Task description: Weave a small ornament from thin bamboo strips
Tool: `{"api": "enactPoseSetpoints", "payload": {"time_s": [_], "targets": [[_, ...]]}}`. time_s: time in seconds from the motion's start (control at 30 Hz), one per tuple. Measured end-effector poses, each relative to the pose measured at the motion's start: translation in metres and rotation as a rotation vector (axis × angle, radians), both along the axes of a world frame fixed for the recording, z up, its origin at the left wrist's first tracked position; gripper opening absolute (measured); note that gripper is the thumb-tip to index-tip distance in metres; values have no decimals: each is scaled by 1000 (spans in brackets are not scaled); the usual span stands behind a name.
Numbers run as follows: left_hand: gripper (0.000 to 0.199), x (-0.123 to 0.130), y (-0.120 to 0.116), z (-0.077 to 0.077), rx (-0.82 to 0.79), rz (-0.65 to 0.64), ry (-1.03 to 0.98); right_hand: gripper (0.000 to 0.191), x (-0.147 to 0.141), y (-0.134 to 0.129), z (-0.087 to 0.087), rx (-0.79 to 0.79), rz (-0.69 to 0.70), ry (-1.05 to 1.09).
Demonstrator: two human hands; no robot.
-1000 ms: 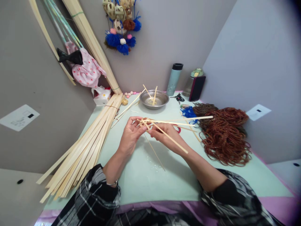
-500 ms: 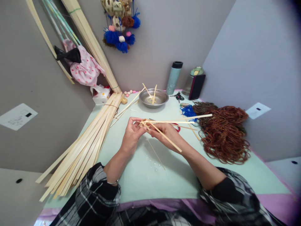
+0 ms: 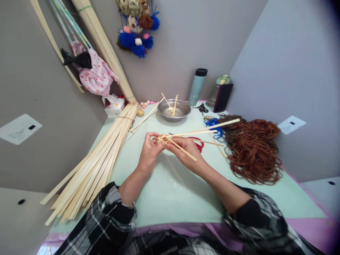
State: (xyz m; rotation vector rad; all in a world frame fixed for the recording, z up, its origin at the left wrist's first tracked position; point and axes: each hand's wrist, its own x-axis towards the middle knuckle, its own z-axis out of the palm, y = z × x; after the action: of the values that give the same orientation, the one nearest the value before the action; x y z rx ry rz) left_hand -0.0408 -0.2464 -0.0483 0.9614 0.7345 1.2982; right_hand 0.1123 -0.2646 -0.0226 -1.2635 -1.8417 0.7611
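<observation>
A small ball woven from pale bamboo strips point(image 3: 162, 139) is held up over the middle of the table. My left hand point(image 3: 149, 150) is closed round its left side, thumb and fingers pinching it. From the right, my right hand point(image 3: 184, 150) grips the ball's lower right edge with its fingertips. Several long loose strip ends point(image 3: 203, 133) fan out from the ball to the right, some passing over my right hand. Partly hidden behind that hand, red-handled scissors point(image 3: 200, 144) lie on the table. A thin strip point(image 3: 175, 171) slants down below the hands.
A bundle of flat bamboo strips point(image 3: 98, 159) covers the table's left side. Behind my hands stands a metal bowl point(image 3: 174, 118) with strips in it. To the right are brown cord point(image 3: 255, 152), blue cord point(image 3: 211, 124), a blue flask point(image 3: 198, 86) and a leaning phone point(image 3: 223, 98).
The loose strip ends have swung upward on the right, and my right hand has shifted slightly left. More of the red scissors shows now. Both hands still hold the woven ball.
</observation>
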Motion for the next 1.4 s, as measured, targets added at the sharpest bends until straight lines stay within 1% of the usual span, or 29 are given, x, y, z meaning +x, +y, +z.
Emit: {"api": "enactPoseSetpoints", "payload": {"time_s": [0.13, 0.27, 0.4, 0.6, 0.77, 0.97, 1.07, 1.23, 1.4], "targets": [[41, 1, 0, -5, 47, -9, 20, 27, 2, 0, 1, 53, -46, -73], [38, 2, -1, -6, 63, -12, 29, 30, 2, 0, 4, 26, -64, -140], [36, 3, -2, -7, 72, -17, 42, 28, 0, -2, 6, -2, -70, -141], [31, 4, -5, -11, 65, -41, 74, 25, 2, -4, 11, 3, -69, -130], [29, 4, -6, -7, 75, -70, 76, 28, 6, -6, 12, 13, -29, -110], [29, 5, -8, -2, 68, -99, 31, 27, 6, -8, 12, 9, -44, -133], [29, 5, -8, -2, 64, -83, 30, 27, 5, -9, 14, 23, -47, -152], [28, 5, -8, -1, 22, -43, -31, 21, 2, -11, 14, 114, -84, -139], [32, 3, -8, 2, 5, -98, -33, 20, 2, -10, 8, 159, -101, -107]]}}
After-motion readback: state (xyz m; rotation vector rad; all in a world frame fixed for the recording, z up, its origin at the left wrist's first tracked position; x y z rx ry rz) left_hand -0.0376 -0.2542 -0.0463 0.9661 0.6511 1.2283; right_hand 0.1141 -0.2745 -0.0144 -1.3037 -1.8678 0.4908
